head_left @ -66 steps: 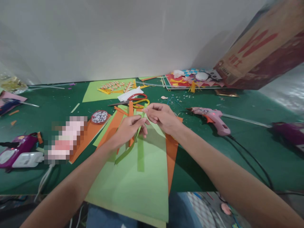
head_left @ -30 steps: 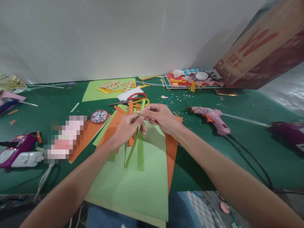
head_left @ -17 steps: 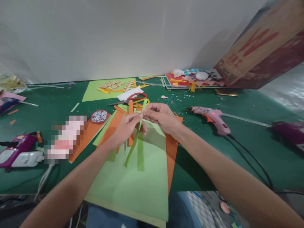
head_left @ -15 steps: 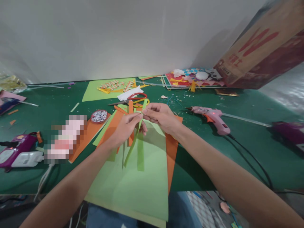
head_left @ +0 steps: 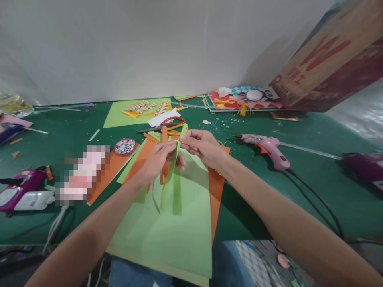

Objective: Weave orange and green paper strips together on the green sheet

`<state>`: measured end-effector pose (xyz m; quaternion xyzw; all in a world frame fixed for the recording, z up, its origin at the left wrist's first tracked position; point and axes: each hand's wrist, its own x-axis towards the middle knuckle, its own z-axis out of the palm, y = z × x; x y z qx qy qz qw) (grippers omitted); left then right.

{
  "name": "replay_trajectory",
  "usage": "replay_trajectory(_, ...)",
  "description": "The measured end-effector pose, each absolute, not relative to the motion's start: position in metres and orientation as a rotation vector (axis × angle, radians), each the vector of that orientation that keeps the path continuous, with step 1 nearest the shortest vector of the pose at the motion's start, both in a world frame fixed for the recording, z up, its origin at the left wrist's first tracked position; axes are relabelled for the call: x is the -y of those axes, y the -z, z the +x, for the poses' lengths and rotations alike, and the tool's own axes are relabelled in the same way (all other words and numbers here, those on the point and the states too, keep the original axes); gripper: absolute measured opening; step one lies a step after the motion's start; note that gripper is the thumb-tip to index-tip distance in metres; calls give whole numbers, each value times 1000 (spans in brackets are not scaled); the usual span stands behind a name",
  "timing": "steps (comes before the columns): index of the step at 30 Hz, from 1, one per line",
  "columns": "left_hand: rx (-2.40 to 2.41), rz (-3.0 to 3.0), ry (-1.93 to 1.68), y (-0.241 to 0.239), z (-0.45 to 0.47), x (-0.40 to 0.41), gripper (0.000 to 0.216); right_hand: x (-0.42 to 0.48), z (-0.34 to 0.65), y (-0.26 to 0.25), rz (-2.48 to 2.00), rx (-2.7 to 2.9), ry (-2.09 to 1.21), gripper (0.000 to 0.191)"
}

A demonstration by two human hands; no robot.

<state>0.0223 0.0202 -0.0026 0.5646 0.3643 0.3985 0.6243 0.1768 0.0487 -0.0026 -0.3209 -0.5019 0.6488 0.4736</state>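
Both hands meet above the middle of the green table (head_left: 314, 191). My left hand (head_left: 157, 159) and my right hand (head_left: 202, 147) each pinch the upper end of a long green paper strip (head_left: 169, 179), which hangs down from the fingers over a light green sheet (head_left: 176, 235). A second green strip (head_left: 177, 195) lies flat on that sheet beside it. Orange paper strips (head_left: 164, 137) and an orange sheet (head_left: 215, 199) lie under and around the hands.
Red-handled scissors (head_left: 167, 122) lie just beyond the hands. A pink glue gun (head_left: 267, 149) with a black cord rests to the right. A round tin of googly eyes (head_left: 125, 146) sits left, a purple device (head_left: 22, 191) far left. A cardboard box (head_left: 332, 63) leans at back right.
The green strip has been drawn up between my fingers and its lower end has swung from the left toward the middle. Both hands stay nearly in place.
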Motion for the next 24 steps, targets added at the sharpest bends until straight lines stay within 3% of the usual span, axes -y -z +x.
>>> replay_trajectory(14, -1144, 1567, -981, -4, 26, -16, 22, -49, 178, 5, -837, 1320, -1611, 30)
replay_trajectory(24, -1080, 1573, -1018, 1, 25, -18, 20, -49, 178, 3, -804, 1290, -1682, 36)
